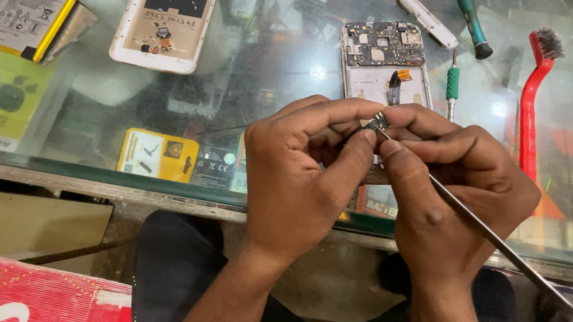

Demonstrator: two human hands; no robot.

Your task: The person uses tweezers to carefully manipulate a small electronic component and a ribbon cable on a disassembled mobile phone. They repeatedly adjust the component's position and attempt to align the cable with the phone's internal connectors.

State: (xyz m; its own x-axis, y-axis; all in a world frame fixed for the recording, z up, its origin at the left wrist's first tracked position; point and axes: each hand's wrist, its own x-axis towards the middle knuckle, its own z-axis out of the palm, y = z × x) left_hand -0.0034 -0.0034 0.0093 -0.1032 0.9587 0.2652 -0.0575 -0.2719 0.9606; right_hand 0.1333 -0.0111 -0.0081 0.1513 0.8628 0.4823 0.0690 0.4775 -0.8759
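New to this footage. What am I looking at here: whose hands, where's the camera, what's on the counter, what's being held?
There is no machine here: a person works with two bare hands. The one picture comes from a camera worn on that person's head, looking down over the hands onto a glass counter.

The left hand and right hand meet in the middle, pinching a small metal part between the fingertips. The right hand also holds a thin metal tool, its long end sticking out towards the lower right.

On the counter: an opened phone with its circuit board showing, a white phone frame, a yellow-edged battery, a red brush and two green-handled screwdrivers. Small packages are visible under the glass. The person's dark-clothed knees show below the counter's edge.
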